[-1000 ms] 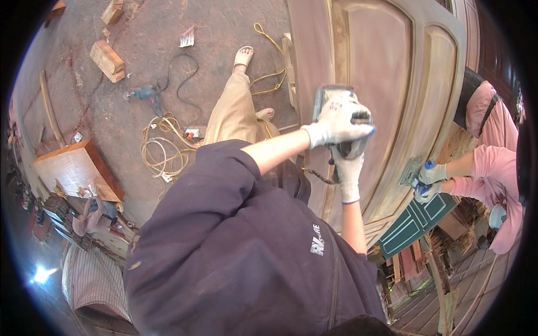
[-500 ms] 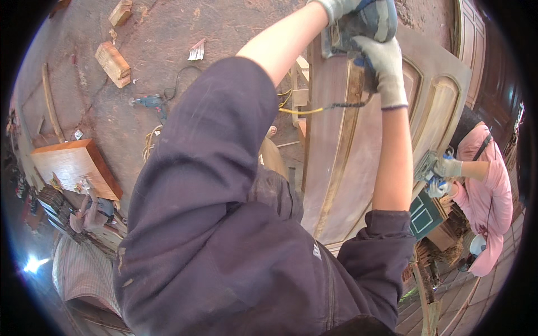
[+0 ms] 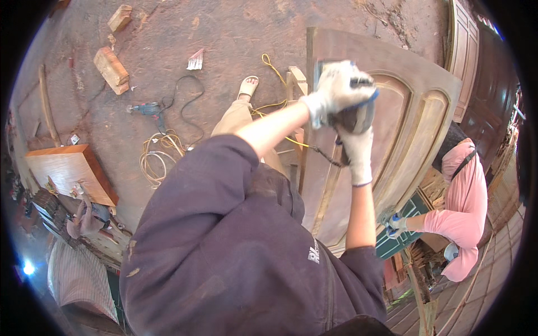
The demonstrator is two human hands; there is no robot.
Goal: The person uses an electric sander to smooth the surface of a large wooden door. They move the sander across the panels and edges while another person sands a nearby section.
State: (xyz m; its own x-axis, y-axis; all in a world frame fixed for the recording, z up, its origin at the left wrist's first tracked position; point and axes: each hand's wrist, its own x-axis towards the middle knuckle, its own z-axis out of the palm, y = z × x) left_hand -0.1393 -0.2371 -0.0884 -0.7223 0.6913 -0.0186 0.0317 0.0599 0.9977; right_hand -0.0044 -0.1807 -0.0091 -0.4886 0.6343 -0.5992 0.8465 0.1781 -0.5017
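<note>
**Sander (image 3: 357, 117) held two-handed**

The gloved left grip (image 3: 339, 88) and right grip (image 3: 358, 154) both clasp it, over the door (image 3: 388, 103) near its edge. White lettering (image 3: 314, 253) marks the dark jacket (image 3: 218, 235); marks on the scrap (image 3: 195, 59) are too small to read.

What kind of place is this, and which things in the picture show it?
Most likely a woodworking workshop: what looks like a sander is held over a panelled wooden door, and a drill and a wooden block lie on the ground.
</note>
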